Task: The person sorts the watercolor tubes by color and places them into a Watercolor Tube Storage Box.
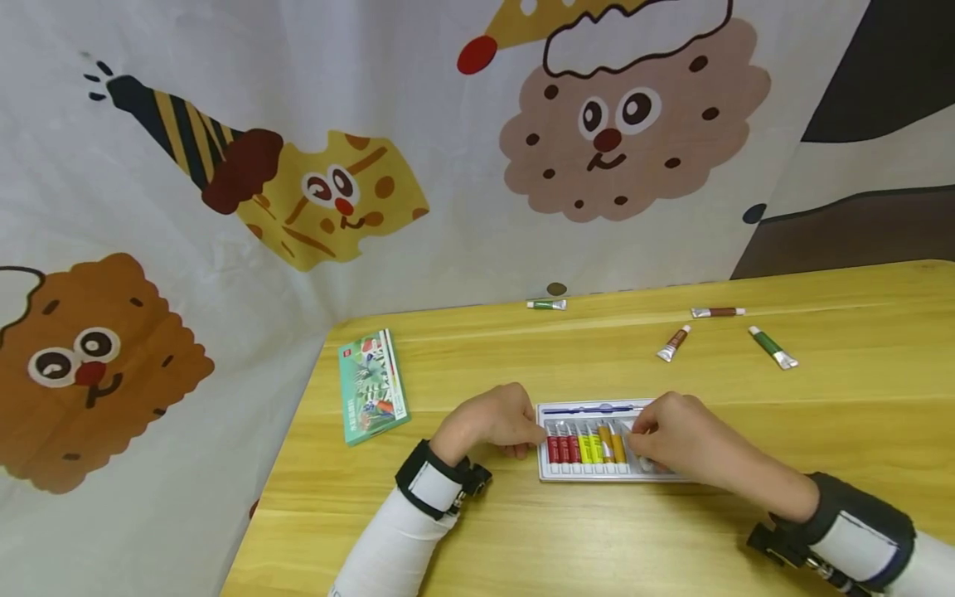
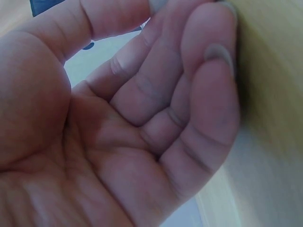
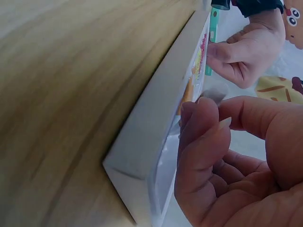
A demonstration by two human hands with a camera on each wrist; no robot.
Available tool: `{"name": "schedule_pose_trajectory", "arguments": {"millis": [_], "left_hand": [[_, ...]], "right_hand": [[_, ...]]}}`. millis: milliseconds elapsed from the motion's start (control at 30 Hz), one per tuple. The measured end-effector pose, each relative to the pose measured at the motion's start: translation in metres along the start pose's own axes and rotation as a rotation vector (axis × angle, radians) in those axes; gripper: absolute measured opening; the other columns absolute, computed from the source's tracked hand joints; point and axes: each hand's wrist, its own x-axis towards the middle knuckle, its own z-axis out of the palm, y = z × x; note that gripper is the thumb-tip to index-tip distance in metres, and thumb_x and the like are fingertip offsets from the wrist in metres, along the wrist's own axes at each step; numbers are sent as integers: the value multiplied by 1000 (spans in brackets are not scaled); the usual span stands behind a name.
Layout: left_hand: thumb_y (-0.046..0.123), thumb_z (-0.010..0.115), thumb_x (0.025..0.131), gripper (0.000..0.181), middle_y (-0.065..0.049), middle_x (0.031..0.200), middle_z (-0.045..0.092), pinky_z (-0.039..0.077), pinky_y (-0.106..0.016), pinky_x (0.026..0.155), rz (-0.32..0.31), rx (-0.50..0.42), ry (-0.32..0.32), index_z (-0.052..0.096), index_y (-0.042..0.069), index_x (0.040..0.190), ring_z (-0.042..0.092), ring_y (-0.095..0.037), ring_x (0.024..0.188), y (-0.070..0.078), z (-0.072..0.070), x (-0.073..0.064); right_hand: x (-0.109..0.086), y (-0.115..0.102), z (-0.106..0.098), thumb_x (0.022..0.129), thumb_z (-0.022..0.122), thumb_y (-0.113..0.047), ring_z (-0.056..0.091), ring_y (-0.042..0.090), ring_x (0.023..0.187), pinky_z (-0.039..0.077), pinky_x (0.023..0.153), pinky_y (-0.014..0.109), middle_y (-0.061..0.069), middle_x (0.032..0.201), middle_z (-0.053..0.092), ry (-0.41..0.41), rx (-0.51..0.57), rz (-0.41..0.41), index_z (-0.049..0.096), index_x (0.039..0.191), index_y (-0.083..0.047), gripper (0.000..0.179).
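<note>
A white plastic tray [image 1: 589,478] of paint tubes lies on the table, with red, yellow and ochre tubes [image 1: 585,448] in a row and a blue-handled paintbrush [image 1: 597,410] along its far side. My left hand [image 1: 496,421] holds the tray's left edge, fingers curled. Over the tray's right part, my right hand [image 1: 686,439] pinches a paint tube, whose silvery tail [image 3: 215,92] shows between thumb and forefinger. The rest of that tube is hidden by the fingers. Below this hand, the tray's right end is mostly covered in the head view.
Loose on the table's far side lie a green tube [image 1: 548,305], two brown tubes [image 1: 718,313] and another green tube [image 1: 772,347]. A teal paint box [image 1: 375,386] sits at the table's left. Behind the table hangs a cartoon-printed cloth [image 1: 448,274].
</note>
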Motion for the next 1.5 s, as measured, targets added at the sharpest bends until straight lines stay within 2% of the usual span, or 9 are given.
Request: {"name": "schedule_pose_trajectory", "arguments": {"millis": [233, 533, 733, 967, 1233, 1500], "left_hand": [[12, 72, 92, 32, -6, 58, 68, 38, -23, 46, -2, 0, -3, 72, 2, 62, 59, -15, 49, 0, 0, 1], [13, 73, 93, 33, -6, 58, 68, 39, -23, 46, 0, -4, -4, 72, 2, 61, 59, -15, 49, 0, 0, 2], [12, 72, 93, 33, -6, 57, 68, 40, -24, 47, 0, -4, -8, 72, 2, 61, 59, -15, 49, 0, 1, 3], [12, 72, 92, 33, -6, 58, 68, 41, -24, 48, 2, -1, -6, 72, 2, 61, 60, -15, 49, -1, 0, 2], [11, 72, 92, 32, -6, 58, 68, 42, -24, 47, 8, -13, -14, 72, 3, 61, 58, -13, 48, 1, 0, 1], [11, 72, 92, 33, -6, 57, 68, 41, -24, 47, 1, -13, -14, 72, 2, 61, 59, -14, 48, -1, 1, 3]], "right_hand": [[3, 0, 4, 91, 74, -12, 48, 10, 45, 35, 44, 23, -5, 50, 55, 5, -19, 28, 70, 69, -15, 22], [4, 2, 5, 93, 77, -15, 54, 13, 47, 37, 45, 23, -1, 55, 58, -21, -5, 75, 64, 68, -12, 29], [2, 5, 3, 96, 76, -17, 49, 11, 46, 32, 45, 22, -3, 52, 56, -40, 0, 40, 63, 66, -13, 33], [-1, 9, 1, 93, 78, -13, 43, 9, 48, 29, 45, 21, -4, 53, 55, -61, 6, -19, 63, 65, -14, 32], [-3, 11, 5, 93, 78, -13, 46, 10, 49, 34, 45, 22, -4, 55, 55, -59, -19, -21, 62, 68, -15, 30], [-1, 8, 6, 94, 78, -12, 46, 11, 50, 33, 46, 22, -4, 56, 53, -66, -38, -6, 61, 69, -14, 30]]}}
